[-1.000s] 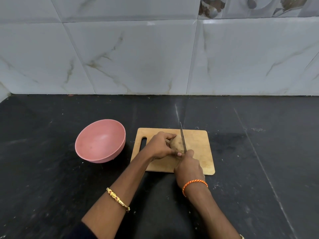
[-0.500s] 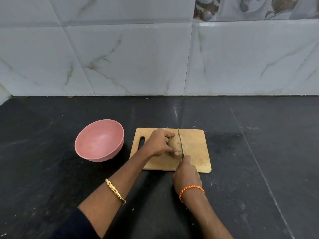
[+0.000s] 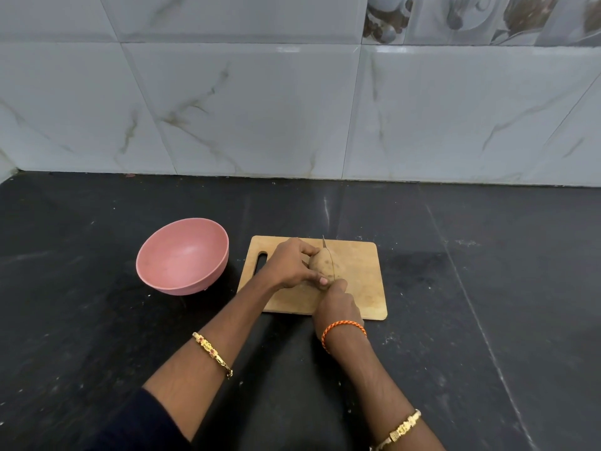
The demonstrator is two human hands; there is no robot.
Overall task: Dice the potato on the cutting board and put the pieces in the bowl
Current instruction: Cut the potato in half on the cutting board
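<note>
On cutting board (image 3: 361, 288): potato (image 3: 322, 266) lengthwise under knife (image 3: 329, 260), left hand (image 3: 289, 265) gripping its left side, right hand (image 3: 336, 304) clenching handle nearest.

No writing, label, brand or number can be read anywhere in the head view; the patterned tiles (image 3: 481, 17) at the top right of the wall carry a brown and grey picture motif, perhaps cups or dishes, too cropped and blurred to tell, and no letters show on them
</note>
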